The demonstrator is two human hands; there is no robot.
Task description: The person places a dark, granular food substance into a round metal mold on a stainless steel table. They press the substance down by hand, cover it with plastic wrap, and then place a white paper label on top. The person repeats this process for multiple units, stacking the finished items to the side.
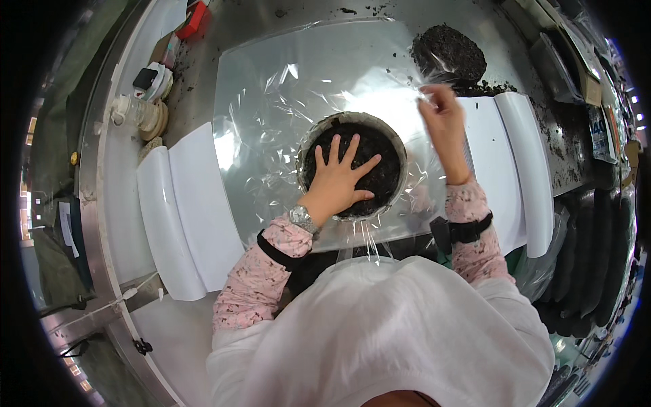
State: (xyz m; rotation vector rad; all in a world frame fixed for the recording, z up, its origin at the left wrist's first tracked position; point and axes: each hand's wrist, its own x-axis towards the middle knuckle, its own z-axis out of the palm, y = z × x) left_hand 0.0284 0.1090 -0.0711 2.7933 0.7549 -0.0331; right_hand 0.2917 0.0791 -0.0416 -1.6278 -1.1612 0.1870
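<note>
My left hand (336,178) lies flat with its fingers spread on dark soil (385,148) that fills a round, pale-rimmed container (401,178). A crinkled sheet of clear plastic film (268,112) spreads under and around the container, its glare hiding some of its edges. To the right, my right hand (446,129) is raised over the film, slightly blurred, with thumb and fingertips pinched on the film. Beyond it, a dark clump of soil (449,55) sits at the back right.
White curled sheets stand on the left (196,210) and the right (522,169). A clear jar (135,114) and a red box (192,19) line the left edge. Loose soil crumbs dot the metal table (305,12). Long dark bags (586,258) are stacked at the right.
</note>
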